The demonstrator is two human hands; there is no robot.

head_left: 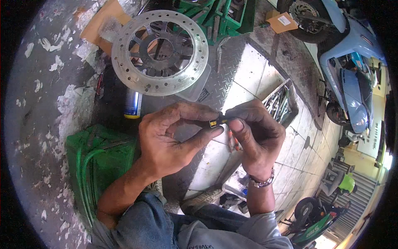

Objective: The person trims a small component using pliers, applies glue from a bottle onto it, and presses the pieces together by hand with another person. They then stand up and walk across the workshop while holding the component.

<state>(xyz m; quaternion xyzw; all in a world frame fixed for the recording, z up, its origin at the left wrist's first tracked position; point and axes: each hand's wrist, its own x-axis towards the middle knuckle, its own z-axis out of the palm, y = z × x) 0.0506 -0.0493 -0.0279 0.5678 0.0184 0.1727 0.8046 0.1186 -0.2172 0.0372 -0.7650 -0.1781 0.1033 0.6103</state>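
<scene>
Both hands meet near the middle of the head view around a small black and yellow part (213, 123). My left hand (168, 137) pinches its near end between thumb and fingertips. At the other end, the thumb and fingers of my right hand (258, 135) are closed on it; its far side is hidden by the fingertips. Above my left hand is a round metal brake disc (120, 52) with small holes around its ring. A blue can with a yellow cap (132, 103) is just above my left wrist.
A green metal box (76, 166) lies at the left, with another open green toolbox (224, 20) at the top. A tray of tools (293, 97) rests on the tiles beyond my right hand. Motorcycles (352, 79) stand at the right.
</scene>
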